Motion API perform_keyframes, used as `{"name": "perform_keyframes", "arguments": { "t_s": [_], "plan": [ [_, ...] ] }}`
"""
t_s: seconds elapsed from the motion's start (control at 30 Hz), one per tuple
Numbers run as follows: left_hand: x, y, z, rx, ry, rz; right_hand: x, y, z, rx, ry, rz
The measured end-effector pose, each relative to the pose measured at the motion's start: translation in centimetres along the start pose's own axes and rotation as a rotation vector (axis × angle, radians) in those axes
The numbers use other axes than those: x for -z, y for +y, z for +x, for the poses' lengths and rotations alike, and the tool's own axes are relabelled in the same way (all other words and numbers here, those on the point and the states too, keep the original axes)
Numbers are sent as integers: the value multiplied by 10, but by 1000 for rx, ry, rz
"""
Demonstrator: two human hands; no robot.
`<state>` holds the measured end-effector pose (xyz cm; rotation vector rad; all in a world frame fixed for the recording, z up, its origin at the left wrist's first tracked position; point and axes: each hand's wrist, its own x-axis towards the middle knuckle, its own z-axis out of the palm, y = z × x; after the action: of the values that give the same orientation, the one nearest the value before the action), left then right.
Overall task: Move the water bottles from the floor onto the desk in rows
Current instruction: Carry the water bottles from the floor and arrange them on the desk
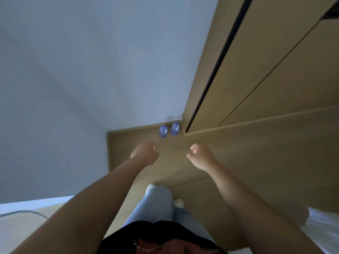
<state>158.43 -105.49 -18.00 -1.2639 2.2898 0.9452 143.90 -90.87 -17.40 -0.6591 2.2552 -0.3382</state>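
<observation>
Two clear water bottles with blue caps stand upright side by side on the wooden floor (229, 153), in the corner where the wall meets a cabinet: the left bottle (163, 131) and the right bottle (175, 128). My left hand (145, 153) and my right hand (200, 155) are both stretched out above the floor, a little short of the bottles. Their fingers are loosely curled and hold nothing. Neither hand touches a bottle.
A tall wooden cabinet (266, 70) rises on the right and a pale wall (73, 79) on the left. My legs in light jeans (159, 204) stand below. A pale wooden surface with a grey cable (22, 212) lies at bottom left, white fabric (322, 230) at bottom right.
</observation>
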Motion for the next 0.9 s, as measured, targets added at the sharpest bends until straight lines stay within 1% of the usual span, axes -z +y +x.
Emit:
{"name": "perform_keyframes", "arguments": {
  "t_s": [0.1,0.23,0.47,0.57,0.73,0.83,0.9],
  "plan": [
    [1,4,13,46,1,-25,9,-5,25,34,-44,-20],
    [2,4,41,103,0,-51,19,-12,62,76,-55,-68],
    [5,15,104,182,-18,-119,31,-15,133,55,-173,-149],
    [3,20,125,204,-34,-158,39,-12,162,58,-194,-196],
    [-18,9,154,304,-42,-239,41,-7,212,58,-237,-222],
    [-39,-1,172,384,-24,-286,29,1,240,58,-286,-212],
    [-54,-6,186,415,-22,-306,17,10,260,79,-324,-250]
  ]
}}
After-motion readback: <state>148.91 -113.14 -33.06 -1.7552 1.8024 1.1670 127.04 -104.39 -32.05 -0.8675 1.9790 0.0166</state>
